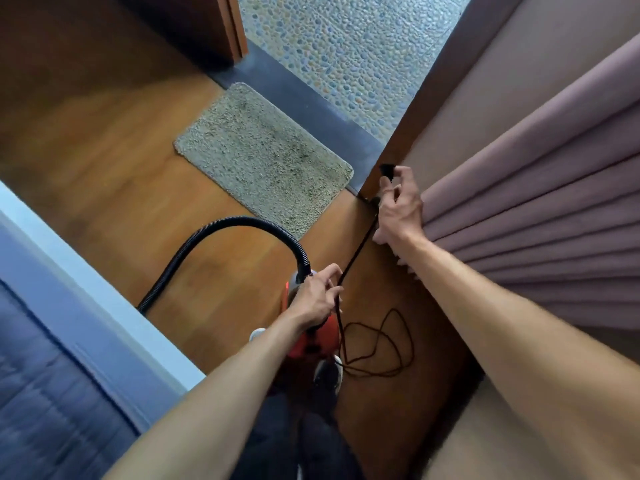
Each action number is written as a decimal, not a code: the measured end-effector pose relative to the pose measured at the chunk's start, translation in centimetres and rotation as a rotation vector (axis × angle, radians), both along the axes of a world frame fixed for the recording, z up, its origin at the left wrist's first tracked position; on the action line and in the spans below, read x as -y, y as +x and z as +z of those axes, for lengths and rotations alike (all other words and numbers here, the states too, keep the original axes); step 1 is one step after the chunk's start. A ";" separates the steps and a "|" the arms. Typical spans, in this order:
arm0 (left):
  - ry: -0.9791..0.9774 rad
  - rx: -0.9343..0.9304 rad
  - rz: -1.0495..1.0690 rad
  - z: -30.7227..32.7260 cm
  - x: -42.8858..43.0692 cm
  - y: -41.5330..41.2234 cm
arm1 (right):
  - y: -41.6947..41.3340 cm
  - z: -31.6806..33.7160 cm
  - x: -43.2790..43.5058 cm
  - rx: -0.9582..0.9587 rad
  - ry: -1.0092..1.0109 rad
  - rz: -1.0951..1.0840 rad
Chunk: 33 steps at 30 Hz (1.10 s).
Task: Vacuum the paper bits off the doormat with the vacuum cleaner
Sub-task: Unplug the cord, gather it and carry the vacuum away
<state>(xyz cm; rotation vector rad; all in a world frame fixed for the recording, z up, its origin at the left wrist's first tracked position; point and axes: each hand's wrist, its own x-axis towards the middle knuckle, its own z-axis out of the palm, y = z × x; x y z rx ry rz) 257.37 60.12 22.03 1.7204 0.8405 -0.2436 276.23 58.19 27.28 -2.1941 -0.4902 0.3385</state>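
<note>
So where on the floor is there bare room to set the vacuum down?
Bare wooden floor lies left of the beige shaggy doormat, up to the curved black ribbed hose. Crowded: looped black power cord beside the red vacuum cleaner, near the mauve pleated curtain.

The beige rectangular doormat (263, 157) has a rough, shaggy pile. It lies on smooth brown wooden flooring (104, 140) with a soft sheen. The black vacuum hose (207, 233) is ribbed plastic. The mauve pleated curtain (540, 209) looks like matt cloth.
</note>
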 end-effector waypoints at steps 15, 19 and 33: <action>-0.092 -0.183 0.179 -9.2 2.2 -11.4 | -11.3 -10.9 -2.4 -0.151 -0.175 0.177; -0.191 -0.190 0.262 -12.0 4.0 -12.1 | -12.2 -13.5 -1.5 -0.179 -0.211 0.173; -0.242 -0.285 0.435 -21.6 9.7 -11.7 | -12.3 -26.8 1.5 -0.294 -0.324 0.299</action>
